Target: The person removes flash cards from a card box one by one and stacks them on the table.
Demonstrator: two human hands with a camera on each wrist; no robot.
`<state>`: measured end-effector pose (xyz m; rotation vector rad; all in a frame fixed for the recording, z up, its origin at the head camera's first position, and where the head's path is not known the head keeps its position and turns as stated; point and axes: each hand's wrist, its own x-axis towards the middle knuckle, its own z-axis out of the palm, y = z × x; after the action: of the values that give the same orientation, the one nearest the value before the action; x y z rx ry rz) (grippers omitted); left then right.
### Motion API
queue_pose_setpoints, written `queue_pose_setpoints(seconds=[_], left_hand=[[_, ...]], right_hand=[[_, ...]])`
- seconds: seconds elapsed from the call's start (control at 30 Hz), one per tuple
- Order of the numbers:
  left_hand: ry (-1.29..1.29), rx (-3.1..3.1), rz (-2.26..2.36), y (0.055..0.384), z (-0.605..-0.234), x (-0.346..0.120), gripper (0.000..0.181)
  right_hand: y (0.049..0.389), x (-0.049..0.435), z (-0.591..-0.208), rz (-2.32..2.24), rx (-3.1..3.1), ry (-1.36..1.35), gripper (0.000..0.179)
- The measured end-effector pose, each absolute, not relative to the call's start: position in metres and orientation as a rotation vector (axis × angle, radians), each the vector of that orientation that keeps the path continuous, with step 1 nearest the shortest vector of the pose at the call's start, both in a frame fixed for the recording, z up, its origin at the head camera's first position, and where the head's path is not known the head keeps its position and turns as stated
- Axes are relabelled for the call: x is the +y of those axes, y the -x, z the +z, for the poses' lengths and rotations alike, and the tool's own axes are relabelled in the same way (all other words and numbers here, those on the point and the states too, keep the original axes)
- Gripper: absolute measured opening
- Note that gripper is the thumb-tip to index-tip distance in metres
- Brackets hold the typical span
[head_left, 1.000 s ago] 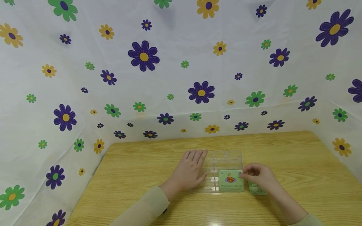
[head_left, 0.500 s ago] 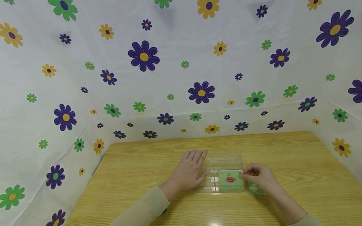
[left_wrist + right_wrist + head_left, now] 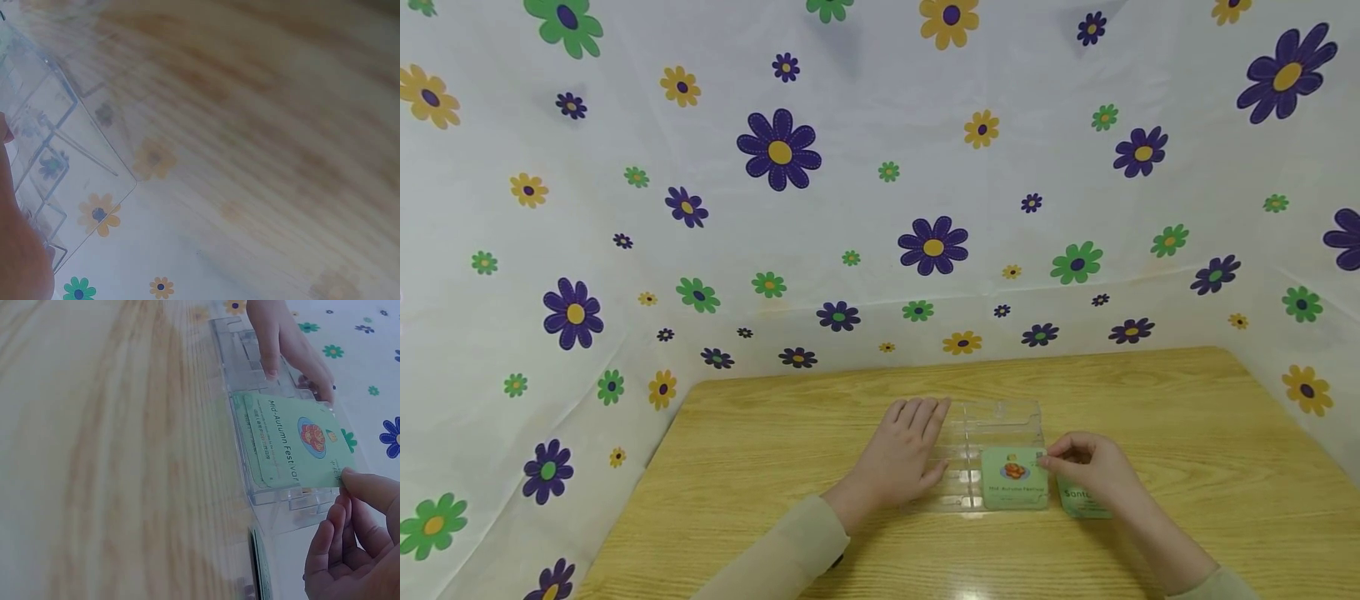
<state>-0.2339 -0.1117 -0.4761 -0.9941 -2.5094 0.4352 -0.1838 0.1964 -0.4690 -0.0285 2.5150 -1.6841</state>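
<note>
A clear plastic tray (image 3: 1003, 434) with dividers sits on the wooden table. My left hand (image 3: 897, 458) rests on its left part, fingers straight and pointing away. In the tray's right compartment lies a green Mid-Autumn Festival card (image 3: 1015, 490) with a picture of food on a plate. Thumb and finger of my right hand (image 3: 1096, 468) pinch that card's upper right corner. The right wrist view shows the card (image 3: 290, 440) tilted, its pinched corner raised, over more green cards (image 3: 249, 440) in the tray. The left wrist view catches only the tray's edge (image 3: 103, 147) and part of my left hand.
Right of the tray lies a green card stack (image 3: 1081, 501), partly covered by my right hand; its visible letters start "Sant". The wooden table (image 3: 790, 433) stretches around the tray. A white flowered cloth (image 3: 850, 208) hangs behind it and at both sides.
The card's pinched corner has risen slightly, and its face has shifted up and a little to the right. My left hand and the tray stay where they were.
</note>
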Motion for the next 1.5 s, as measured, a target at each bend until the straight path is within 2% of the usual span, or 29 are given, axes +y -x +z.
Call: queue_pose_setpoints(seconds=[1.5], left_hand=[[1.010,-2.505,0.390,0.236,-0.478,-0.113,0.086]], right_hand=[[0.188,0.202,-0.462,-1.755,2.500,0.016,0.031]])
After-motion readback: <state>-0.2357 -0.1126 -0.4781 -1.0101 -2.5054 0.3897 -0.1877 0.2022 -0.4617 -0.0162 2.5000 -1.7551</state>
